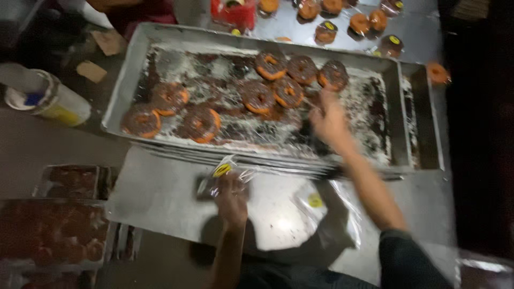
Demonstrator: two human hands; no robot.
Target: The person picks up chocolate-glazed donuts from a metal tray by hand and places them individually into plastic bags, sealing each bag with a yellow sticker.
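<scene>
While my left hand (231,195) pinches a clear plastic bag (227,174) w/ a yellow sticker, fingers closed on it over the flat steel sheet (155,198), my right hand (327,122) reaches into the metal tray (124,80), fingers loosely open, holding nothing afaict, just below the chocolate-glazed donuts (289,80). Pretty blurry tbh.

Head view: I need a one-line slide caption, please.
Right hand reaches into a metal tray of chocolate-glazed doughnuts while the left hand holds a clear wrapper.
</scene>
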